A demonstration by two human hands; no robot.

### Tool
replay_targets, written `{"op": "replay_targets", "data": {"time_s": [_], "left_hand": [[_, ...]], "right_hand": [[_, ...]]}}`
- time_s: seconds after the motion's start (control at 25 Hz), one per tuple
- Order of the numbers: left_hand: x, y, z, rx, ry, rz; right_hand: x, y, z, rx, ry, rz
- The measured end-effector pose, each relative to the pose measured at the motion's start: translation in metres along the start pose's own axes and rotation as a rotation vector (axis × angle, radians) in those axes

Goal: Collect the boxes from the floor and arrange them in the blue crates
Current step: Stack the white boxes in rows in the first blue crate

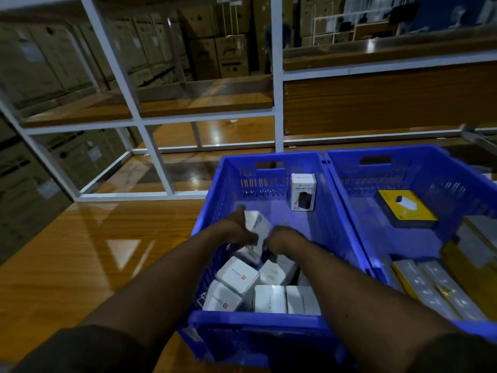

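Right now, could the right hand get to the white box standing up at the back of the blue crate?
Probably yes. The right hand is already inside the blue crate, and the crate floor between it and the upright white box looks bare.

Two blue crates stand side by side on the wooden floor: the left crate (212, 211) and the right crate (419, 154). In the left crate, one white box (303, 191) stands upright at the far wall, one white box (258, 230) is held between two hands, the left hand (238, 230) and the right hand (282, 240), and at least five more white boxes (269, 298) lie packed along the near wall. In the right crate, one yellow-and-black box (406, 208) lies toward the far wall, and about three long boxes (430, 286) lie at the near right corner; their exact count is unclear.
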State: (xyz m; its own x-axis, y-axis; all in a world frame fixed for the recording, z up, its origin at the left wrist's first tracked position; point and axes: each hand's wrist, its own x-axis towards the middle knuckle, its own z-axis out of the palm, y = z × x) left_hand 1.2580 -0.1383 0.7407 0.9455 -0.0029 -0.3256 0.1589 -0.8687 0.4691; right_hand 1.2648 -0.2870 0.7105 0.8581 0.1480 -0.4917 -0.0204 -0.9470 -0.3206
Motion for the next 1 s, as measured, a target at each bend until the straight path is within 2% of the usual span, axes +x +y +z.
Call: {"op": "replay_targets", "data": {"time_s": [0.08,0.16,0.24,0.32,0.36,0.48,0.6,0.76,1.0], "left_hand": [[0.003,0.004,-0.009,-0.317,0.153,0.014],[0.004,0.011,-0.015,-0.554,0.208,-0.045],[0.006,0.016,-0.019,-0.730,0.116,-0.088],[0.005,0.018,-0.025,-0.867,0.024,-0.113],[0.005,0.020,-0.028,-0.948,-0.006,-0.130],[0.012,0.030,-0.031,-1.169,-0.082,-0.183],[0.017,0.044,-0.026,-1.290,-0.113,-0.163],[0.026,0.049,-0.022,-1.314,-0.161,-0.186],[0.060,0.045,-0.005,-1.180,0.036,-0.193]], "right_hand": [[0.004,-0.002,-0.007,0.186,0.089,-0.008],[0.007,-0.004,-0.016,0.419,0.196,-0.033],[0.009,-0.010,-0.021,0.778,0.226,-0.065],[0.003,-0.014,-0.025,1.087,0.168,-0.034],[-0.002,-0.013,-0.028,1.164,0.116,-0.023],[-0.011,-0.006,-0.031,1.242,0.041,-0.055],[-0.012,-0.001,-0.032,1.278,0.088,-0.043],[-0.008,0.001,-0.033,1.218,0.148,-0.001],[0.006,-0.015,-0.045,1.054,0.261,0.056]]}}
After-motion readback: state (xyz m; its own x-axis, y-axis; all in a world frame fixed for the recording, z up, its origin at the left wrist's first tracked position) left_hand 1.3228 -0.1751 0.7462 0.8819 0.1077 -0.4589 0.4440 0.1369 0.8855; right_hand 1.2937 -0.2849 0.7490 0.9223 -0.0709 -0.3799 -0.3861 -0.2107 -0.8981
